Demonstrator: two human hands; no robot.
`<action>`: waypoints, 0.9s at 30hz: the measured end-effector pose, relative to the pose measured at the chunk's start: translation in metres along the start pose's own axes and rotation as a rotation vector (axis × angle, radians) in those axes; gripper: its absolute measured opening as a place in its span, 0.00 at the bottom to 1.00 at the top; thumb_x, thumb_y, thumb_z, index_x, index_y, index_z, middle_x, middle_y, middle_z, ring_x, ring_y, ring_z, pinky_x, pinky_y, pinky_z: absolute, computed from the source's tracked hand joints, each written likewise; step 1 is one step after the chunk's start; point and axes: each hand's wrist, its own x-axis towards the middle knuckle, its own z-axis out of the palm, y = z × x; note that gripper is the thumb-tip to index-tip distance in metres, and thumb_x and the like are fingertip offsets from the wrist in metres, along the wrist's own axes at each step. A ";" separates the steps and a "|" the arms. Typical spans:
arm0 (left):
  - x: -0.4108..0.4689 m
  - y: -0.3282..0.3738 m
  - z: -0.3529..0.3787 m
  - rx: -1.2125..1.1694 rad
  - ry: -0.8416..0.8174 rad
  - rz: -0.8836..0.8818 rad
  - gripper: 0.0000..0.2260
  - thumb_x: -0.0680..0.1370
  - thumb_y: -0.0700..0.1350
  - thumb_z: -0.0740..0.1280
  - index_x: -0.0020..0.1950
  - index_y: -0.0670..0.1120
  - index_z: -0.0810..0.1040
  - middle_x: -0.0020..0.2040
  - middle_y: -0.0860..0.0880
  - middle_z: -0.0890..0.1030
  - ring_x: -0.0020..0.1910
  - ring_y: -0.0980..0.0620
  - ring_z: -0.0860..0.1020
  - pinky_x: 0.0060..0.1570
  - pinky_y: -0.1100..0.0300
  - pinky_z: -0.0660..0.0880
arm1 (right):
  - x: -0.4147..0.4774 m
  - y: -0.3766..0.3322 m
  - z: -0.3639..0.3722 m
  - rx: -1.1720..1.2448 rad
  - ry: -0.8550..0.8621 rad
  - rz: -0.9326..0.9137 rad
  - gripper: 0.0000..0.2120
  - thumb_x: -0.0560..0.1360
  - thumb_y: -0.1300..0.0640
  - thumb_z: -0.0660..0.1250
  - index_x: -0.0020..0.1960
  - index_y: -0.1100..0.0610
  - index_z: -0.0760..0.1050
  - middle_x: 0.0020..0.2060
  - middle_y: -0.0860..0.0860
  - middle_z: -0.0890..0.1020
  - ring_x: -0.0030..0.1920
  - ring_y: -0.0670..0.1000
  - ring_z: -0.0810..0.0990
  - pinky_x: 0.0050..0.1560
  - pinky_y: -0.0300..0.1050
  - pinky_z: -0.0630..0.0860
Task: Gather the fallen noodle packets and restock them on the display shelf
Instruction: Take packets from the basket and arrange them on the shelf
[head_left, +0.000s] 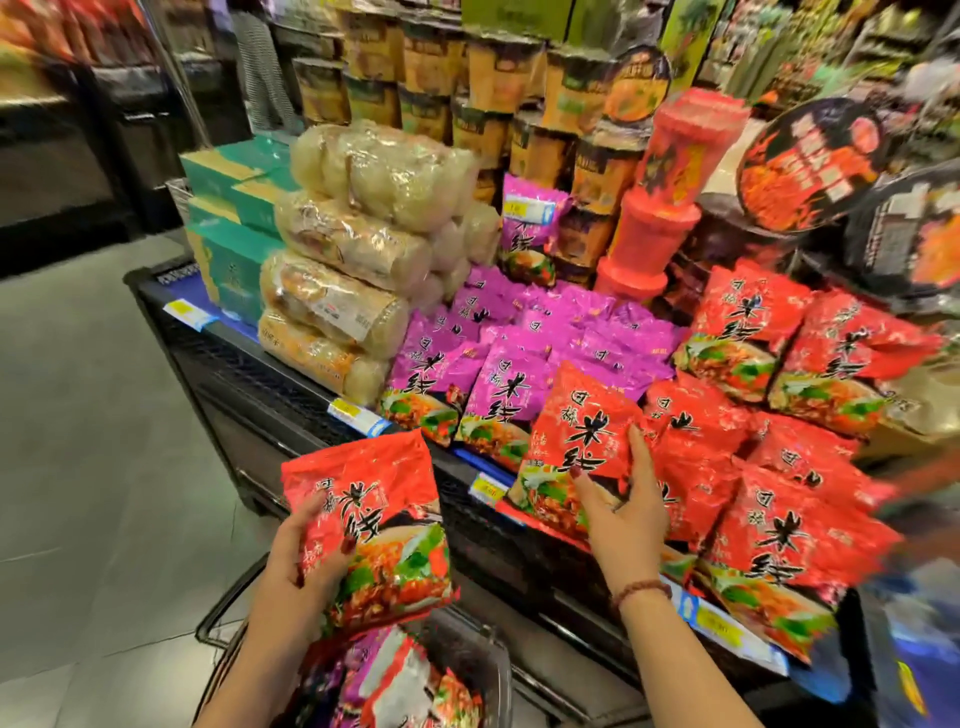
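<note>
My left hand grips a red noodle packet held upright above a black basket that holds several red and purple packets. My right hand grips a second red noodle packet at the front edge of the display shelf, between the purple packets and the stacked red packets. A bead bracelet sits on my right wrist.
Clear bags of pale noodle cakes and green boxes stand at the shelf's left end. Red cups and dark noodle cups rise behind. Black bowls hang at right. Grey tiled floor lies to the left.
</note>
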 end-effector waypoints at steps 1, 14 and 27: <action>0.002 0.002 0.006 -0.011 0.000 0.002 0.24 0.76 0.31 0.67 0.65 0.54 0.70 0.59 0.64 0.72 0.46 0.81 0.72 0.41 0.80 0.69 | 0.011 0.000 0.000 -0.015 0.020 0.009 0.36 0.72 0.59 0.73 0.75 0.50 0.61 0.66 0.47 0.71 0.59 0.37 0.73 0.59 0.25 0.67; 0.016 0.006 0.030 0.044 0.054 -0.008 0.25 0.75 0.32 0.68 0.68 0.50 0.70 0.59 0.58 0.74 0.44 0.75 0.76 0.39 0.77 0.73 | 0.054 0.051 0.023 -0.899 0.057 -0.194 0.45 0.66 0.52 0.78 0.76 0.58 0.60 0.75 0.63 0.58 0.74 0.63 0.57 0.73 0.58 0.55; 0.032 0.004 0.044 0.017 0.029 -0.074 0.25 0.75 0.38 0.69 0.66 0.62 0.70 0.59 0.60 0.75 0.53 0.54 0.79 0.40 0.62 0.75 | 0.082 0.063 0.032 -1.211 -0.369 -0.339 0.53 0.70 0.26 0.57 0.73 0.51 0.26 0.77 0.59 0.37 0.77 0.61 0.37 0.74 0.60 0.37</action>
